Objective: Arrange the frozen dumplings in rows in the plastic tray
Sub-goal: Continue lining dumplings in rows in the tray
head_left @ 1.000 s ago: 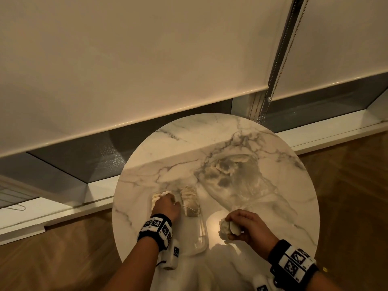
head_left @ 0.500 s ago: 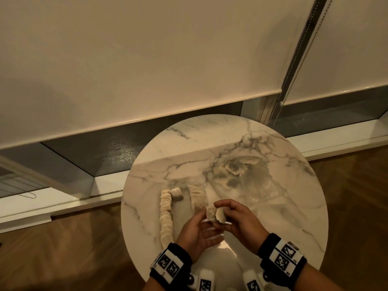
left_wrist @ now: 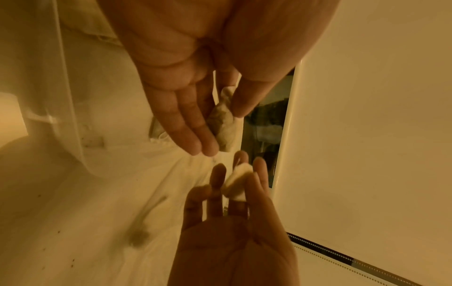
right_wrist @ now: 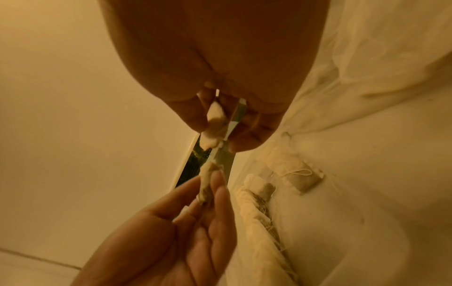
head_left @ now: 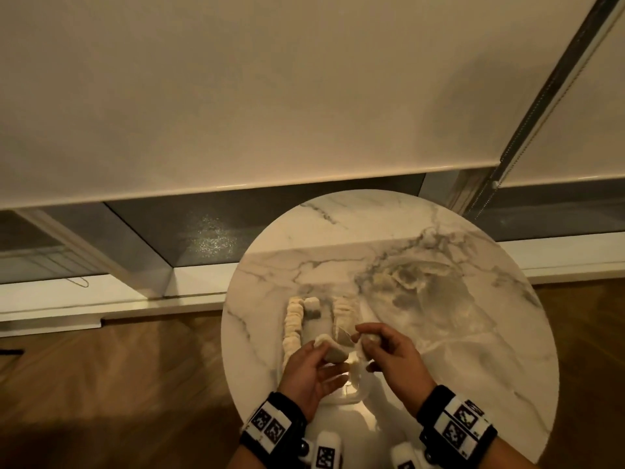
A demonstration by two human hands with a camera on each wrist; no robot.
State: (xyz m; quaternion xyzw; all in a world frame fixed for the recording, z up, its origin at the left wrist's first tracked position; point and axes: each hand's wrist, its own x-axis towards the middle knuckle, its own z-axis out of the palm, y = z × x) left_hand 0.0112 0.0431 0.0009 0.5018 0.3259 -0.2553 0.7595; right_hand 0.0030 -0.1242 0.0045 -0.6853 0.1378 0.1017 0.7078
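No readable words, brands or numbers showed anywhere; the wristbands (head_left: 270, 424) at the bottom of the head view carried only black-and-white square code markers, no letters; both wrist views gave nothing legible.

The surface (head_left: 422, 231) is round, polished marble-look stone, white with grey veining, and glossy where light falls near the hands. The plastic tray (head_left: 351, 392) is clear, thin and shiny, with bright glints along its rim. The dumplings (head_left: 293, 319) lined up in it look pale, matt and wrinkled, like dry folded dough. The loose bag (head_left: 449, 299) beside the tray is thin, crinkled, translucent film. The floor (head_left: 118, 384) is brown wood with a satin sheen. The roller blind (head_left: 270, 96) is smooth, matt cream cloth; its bead chain (head_left: 527, 126) looks metallic.
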